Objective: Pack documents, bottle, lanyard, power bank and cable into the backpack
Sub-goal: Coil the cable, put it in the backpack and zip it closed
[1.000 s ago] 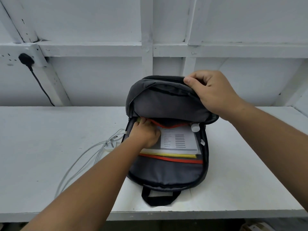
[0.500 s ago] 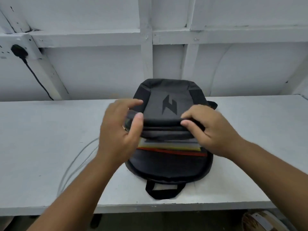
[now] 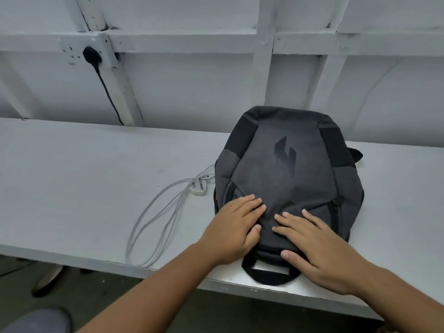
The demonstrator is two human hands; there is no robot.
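Both flat palms, left hand and right hand, press backpack near table edge, seemingly gripping nothing

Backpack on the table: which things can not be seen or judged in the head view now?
- Contents of the backpack: hidden by its closed front flap.
- Zipper state at the near edge: covered by the left hand and right hand, both flat on the fabric.
- Far end of the white cable: runs behind the backpack's left side.
- Bottle, lanyard, power bank: nowhere in view.
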